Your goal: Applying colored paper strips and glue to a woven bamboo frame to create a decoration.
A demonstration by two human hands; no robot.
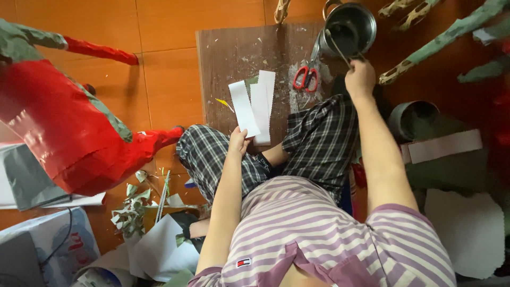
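Observation:
My left hand (237, 142) holds up several white paper strips (253, 106), fanned out with a green strip between them, over a dark wooden board (228, 53). My right hand (360, 78) reaches forward and grips a thin stick (337, 48) that runs into a metal pot (350, 26) at the board's far right corner. Red-handled scissors (305, 77) lie on the board just left of my right hand. I sit cross-legged in checked trousers and a striped shirt.
A large red and green paper-covered figure (64, 122) stands on the left. Paper scraps (133, 207) and white sheets litter the floor beside my left knee. A grey tube (414, 118) and green-wrapped limbs (446, 34) lie to the right on the orange tiled floor.

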